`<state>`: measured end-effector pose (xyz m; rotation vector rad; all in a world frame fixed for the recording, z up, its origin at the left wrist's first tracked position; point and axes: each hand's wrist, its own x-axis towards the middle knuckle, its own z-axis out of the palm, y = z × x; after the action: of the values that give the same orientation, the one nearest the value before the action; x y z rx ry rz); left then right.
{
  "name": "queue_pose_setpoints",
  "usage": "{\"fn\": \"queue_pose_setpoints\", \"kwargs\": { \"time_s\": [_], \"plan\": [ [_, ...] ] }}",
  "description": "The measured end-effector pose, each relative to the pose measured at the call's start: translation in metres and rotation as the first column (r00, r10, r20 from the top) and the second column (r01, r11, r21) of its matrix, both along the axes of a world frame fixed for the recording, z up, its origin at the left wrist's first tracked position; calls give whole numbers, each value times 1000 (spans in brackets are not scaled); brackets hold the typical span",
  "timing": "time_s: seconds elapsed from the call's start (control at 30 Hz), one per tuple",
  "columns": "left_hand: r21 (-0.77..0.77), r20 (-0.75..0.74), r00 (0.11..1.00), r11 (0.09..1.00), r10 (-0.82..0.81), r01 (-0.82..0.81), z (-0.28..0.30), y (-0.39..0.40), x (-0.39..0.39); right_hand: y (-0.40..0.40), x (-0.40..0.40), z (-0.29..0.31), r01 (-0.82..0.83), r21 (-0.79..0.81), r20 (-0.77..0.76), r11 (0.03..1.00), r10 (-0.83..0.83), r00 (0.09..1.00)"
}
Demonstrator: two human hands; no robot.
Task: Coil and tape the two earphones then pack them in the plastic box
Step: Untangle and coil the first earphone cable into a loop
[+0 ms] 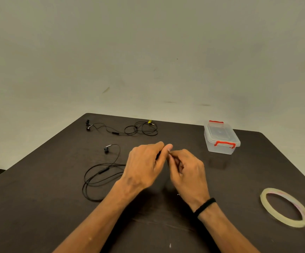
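My left hand and right hand meet fingertip to fingertip, both pinching the near black wired earphone; its loose cable lies left of my hands. Second black earphone, uncoiled, sits beyond them. Lidded clear plastic box with red latches is beyond-right, clear tape roll near-right.

Two earphones, one box, one tape roll

One head camera is looking forward and down across the worktop toward its far edge, sitting close over the near edge, taking in the wall beyond.
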<state>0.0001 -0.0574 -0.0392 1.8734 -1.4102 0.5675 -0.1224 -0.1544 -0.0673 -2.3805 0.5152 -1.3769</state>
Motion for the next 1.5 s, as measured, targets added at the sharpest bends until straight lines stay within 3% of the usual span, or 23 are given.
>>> {"fn": "queue_pose_setpoints", "kwargs": {
  "time_s": [0.1,0.2,0.27,0.33,0.43,0.63,0.8,1.0,1.07,1.2,1.33,1.5],
  "plan": [
    [-23,-21,998,998,62,-62,1,3,6,-8,-2,4,87,239,74,967,-107,992],
    [-67,-92,988,990,121,-127,5,7,14,-20,-8,9,177,487,137,856,-275,952],
    [-75,-108,985,987,136,-145,7,8,17,-23,-11,11,210,534,127,819,-324,938],
    [-62,-92,985,987,143,-149,6,7,16,-16,-11,12,246,432,66,868,-303,951],
    [-32,-50,991,991,125,-127,2,4,13,6,-3,8,147,165,-27,975,-144,989],
    [23,-22,1000,1000,13,-12,-3,1,3,11,3,-3,-18,49,-49,999,20,999],
    [0,-8,998,998,70,-70,1,2,9,4,1,-1,36,120,11,992,-37,999],
    [-83,-126,975,977,185,-196,4,10,28,-12,0,-1,132,514,92,847,-207,974],
    [-68,-87,977,978,193,-199,2,8,24,-7,-1,1,104,477,96,872,-170,981],
    [-32,-26,985,985,170,-171,-2,1,14,11,0,6,21,227,-1,974,-21,1000],
    [-18,-14,993,993,117,-117,-2,0,9,16,1,3,-98,87,-76,991,105,992],
    [10,-6,995,995,97,-97,-2,1,6,11,1,1,-80,115,-53,990,87,995]
  ]
}}
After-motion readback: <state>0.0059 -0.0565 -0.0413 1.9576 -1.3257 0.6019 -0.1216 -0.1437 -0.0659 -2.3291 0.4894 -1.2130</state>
